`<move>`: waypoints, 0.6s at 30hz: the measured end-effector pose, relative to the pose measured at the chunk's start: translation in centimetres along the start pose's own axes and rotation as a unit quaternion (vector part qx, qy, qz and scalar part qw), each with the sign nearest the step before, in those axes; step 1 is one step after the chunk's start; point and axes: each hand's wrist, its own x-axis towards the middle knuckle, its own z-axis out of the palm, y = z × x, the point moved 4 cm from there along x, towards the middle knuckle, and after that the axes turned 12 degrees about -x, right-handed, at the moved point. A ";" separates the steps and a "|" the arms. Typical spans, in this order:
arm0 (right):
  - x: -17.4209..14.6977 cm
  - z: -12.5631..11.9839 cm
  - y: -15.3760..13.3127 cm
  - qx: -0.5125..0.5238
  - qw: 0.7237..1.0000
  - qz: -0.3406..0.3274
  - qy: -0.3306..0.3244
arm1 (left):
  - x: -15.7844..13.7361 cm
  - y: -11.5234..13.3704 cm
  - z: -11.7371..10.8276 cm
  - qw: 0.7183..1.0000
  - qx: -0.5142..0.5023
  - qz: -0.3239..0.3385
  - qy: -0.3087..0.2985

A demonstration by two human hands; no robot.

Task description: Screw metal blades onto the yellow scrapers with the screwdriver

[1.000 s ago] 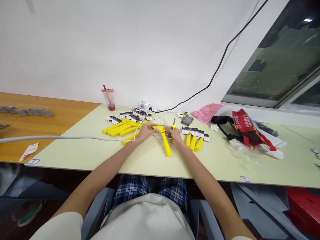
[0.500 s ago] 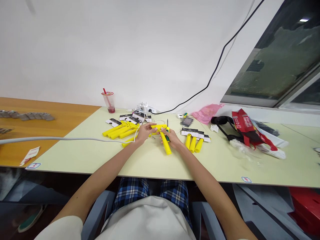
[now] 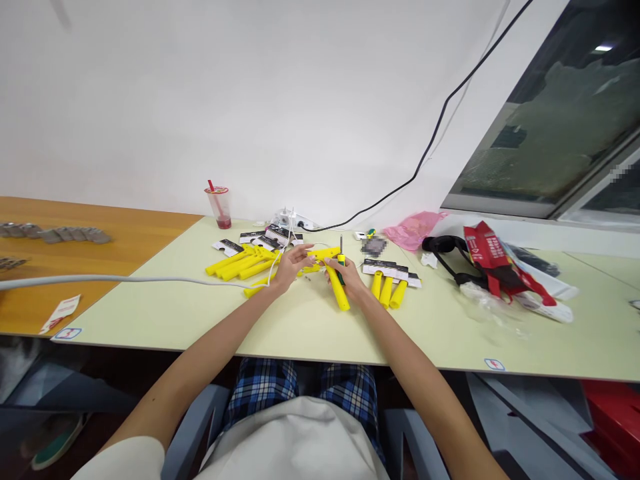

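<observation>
My right hand (image 3: 351,275) is closed around a yellow T-shaped handle (image 3: 339,291), whose grip points down toward me. The same hand also holds a screwdriver (image 3: 341,260) with a green and yellow handle, its thin shaft pointing up. My left hand (image 3: 294,264) is beside the left end of the yellow crosspiece, fingers stretched out and apart. Whether its fingertips touch the crosspiece I cannot tell. Left of it lie several yellow handles (image 3: 240,261) with black-and-white cards (image 3: 265,241). To the right are three more yellow handles (image 3: 386,290) with cards.
A white cable (image 3: 175,279) runs in from the left past my left wrist. Behind stand a plastic cup (image 3: 220,207) with a straw and a power strip (image 3: 295,219). At right lie a pink bag (image 3: 415,230), black headphones (image 3: 450,247) and a red bag (image 3: 493,257).
The yellow handle and screwdriver have shifted slightly right in my right hand, and the crosspiece has tilted. My left hand's fingers have opened away from the crosspiece.
</observation>
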 end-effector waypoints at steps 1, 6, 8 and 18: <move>-0.1 -0.1 -0.2 0.004 1.000 -0.005 0.005 | 0.0 0.2 -0.1 1.000 -0.001 0.005 0.007; -0.1 -0.6 -0.9 0.020 0.999 -0.026 0.020 | 0.7 0.6 -1.7 0.996 0.050 0.033 0.061; -0.1 -0.7 -1.0 0.031 0.999 -0.030 0.024 | 1.1 0.8 -2.4 0.991 0.103 0.054 0.067; 0.2 -1.0 -0.4 0.030 0.998 0.008 0.052 | 0.8 -0.1 -2.2 0.950 0.302 0.071 -0.020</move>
